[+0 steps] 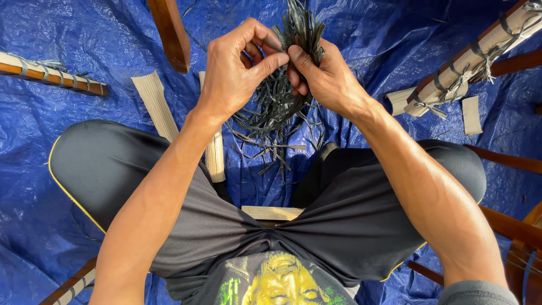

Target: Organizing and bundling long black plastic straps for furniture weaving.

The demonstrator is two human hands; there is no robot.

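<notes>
**Head view: both hands on a bundle of dark strips**

Head camera looks down on a seated person's lap over a blue tarp (68, 34). The left hand (234, 70) and right hand (324, 76) meet above the tarp's middle, both closed around a bundle of dark strips (282, 96), fingers pinching its upper part while loose ends hang and splay below. Pale wooden slats (155, 104) lie just beside the left knee. A strip-bound wooden frame piece (474, 53) lies toward the tarp's far right corner.
</notes>
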